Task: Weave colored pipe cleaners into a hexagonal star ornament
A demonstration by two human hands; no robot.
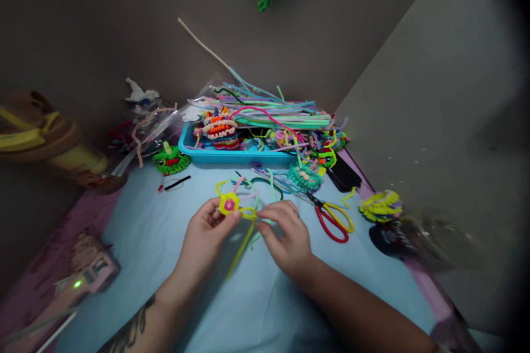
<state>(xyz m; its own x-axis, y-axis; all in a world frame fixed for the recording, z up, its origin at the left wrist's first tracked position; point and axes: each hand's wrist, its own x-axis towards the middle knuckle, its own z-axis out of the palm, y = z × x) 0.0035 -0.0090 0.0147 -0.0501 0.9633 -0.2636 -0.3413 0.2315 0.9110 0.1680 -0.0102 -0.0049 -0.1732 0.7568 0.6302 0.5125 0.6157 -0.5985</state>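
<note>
Between the thumb and fingers of my left hand (209, 223) is a small yellow pipe-cleaner piece (229, 204) shaped like a flower, with a pink centre. A yellow pipe cleaner (242, 251) loops out from its right side and hangs down toward the cloth. My right hand (287, 237) is closed at that loop, thumb and forefinger pinching the yellow strand. Loose green and pink pipe-cleaner ends lie behind the piece. Scissors (333, 219) with red and yellow handles rest to the right of my right hand.
A blue tray (240, 157) at the back holds pipe cleaners and finished pieces. Around it sit a green frog-like piece (171, 160), a teal piece (304, 175), a black phone (343, 172) and a yellow piece (381, 206). A pink device (89, 276) stands left, a cup (74, 149) behind it.
</note>
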